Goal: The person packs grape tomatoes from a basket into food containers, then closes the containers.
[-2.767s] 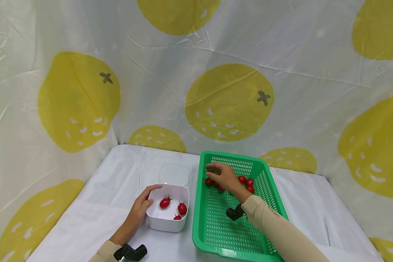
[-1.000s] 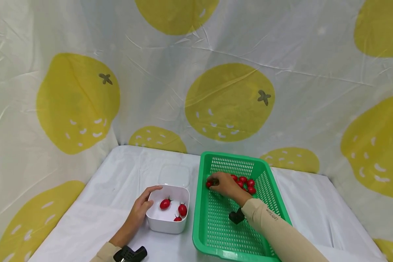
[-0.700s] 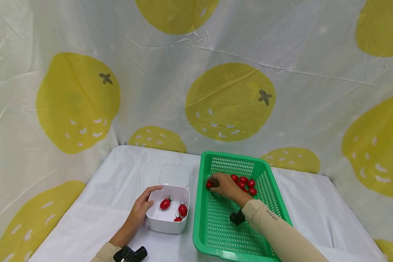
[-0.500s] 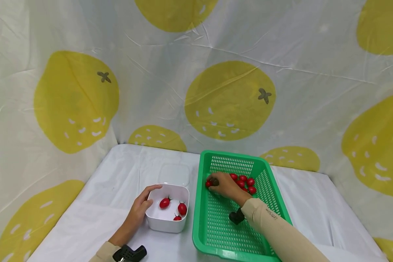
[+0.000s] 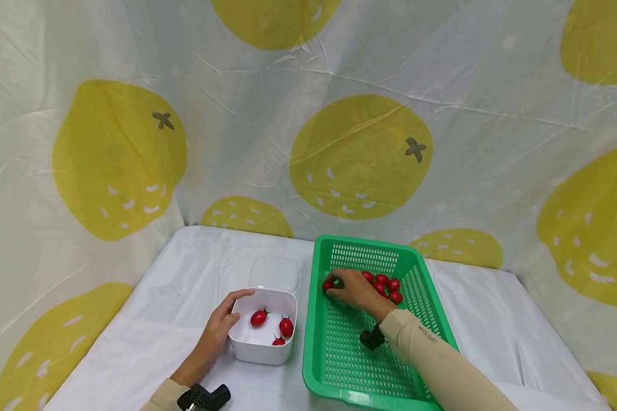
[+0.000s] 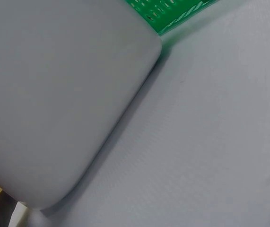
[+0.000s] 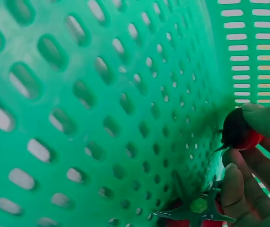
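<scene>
As we look down from the head view, the right hand (image 5: pixel 352 288) reaches into the rectangular green plastic mesh basket (image 5: pixel 308 342), its fingers curled about a small red oval tomato (image 5: pixel 327 285) near the left wall. The tomato lies just left of the hand, at the fingertips, and the right hand is the nearer of the two. The basket's left wall stands between it and the square white plastic box (image 5: pixel 259 353), to the left and closer to us. The left hand (image 5: pixel 220 324) holds the box at its left rim. Inside we count three red tomatoes with green stems (image 5: pixel 259 318); more loose red tomatoes (image 5: pixel 393 284) lie right of the right hand. A clear plastic lid (image 5: pixel 273 274) lies behind the box on the white-clothed tabletop (image 5: pixel 211 268).

In the left wrist view we see the box's outer wall and part of the basket; how the left fingers lie we cannot tell here.

In the right wrist view we find the fingers narrowed around the tomato, stem end toward the basket wall. Its long axis seems to run from that wall toward the palm, partly hidden. Below it, another red tomato with a spread green calyx (image 7: pixel 198 205) sits beside the lower fingertip.
</scene>
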`<state>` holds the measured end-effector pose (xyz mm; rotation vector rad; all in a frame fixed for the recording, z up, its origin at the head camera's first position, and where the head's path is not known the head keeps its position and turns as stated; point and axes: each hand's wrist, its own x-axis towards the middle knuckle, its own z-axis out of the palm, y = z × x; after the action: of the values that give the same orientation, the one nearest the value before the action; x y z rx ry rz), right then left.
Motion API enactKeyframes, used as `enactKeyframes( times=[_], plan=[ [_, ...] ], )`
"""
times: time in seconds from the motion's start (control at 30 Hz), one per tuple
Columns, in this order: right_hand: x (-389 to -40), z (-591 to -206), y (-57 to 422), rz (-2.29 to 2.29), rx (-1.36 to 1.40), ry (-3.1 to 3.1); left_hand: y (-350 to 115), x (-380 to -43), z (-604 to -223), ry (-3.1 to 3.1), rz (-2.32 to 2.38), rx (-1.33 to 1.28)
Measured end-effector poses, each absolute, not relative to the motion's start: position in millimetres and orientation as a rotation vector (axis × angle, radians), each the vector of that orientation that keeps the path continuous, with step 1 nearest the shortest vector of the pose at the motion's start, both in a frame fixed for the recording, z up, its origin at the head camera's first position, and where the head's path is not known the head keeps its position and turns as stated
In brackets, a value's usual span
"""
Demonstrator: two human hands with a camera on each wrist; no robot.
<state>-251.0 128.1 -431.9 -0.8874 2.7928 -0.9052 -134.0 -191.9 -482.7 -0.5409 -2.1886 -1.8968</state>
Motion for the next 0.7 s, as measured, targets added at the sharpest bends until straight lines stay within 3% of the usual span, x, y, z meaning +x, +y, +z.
enactKeyframes(
  times=[0.7],
  plan=[
    [-251.6, -419.9, 127.2, -1.046, -0.854, 2.812, -191.4, -132.3, -480.8, -2.155, -1.901, -0.573]
  ],
)
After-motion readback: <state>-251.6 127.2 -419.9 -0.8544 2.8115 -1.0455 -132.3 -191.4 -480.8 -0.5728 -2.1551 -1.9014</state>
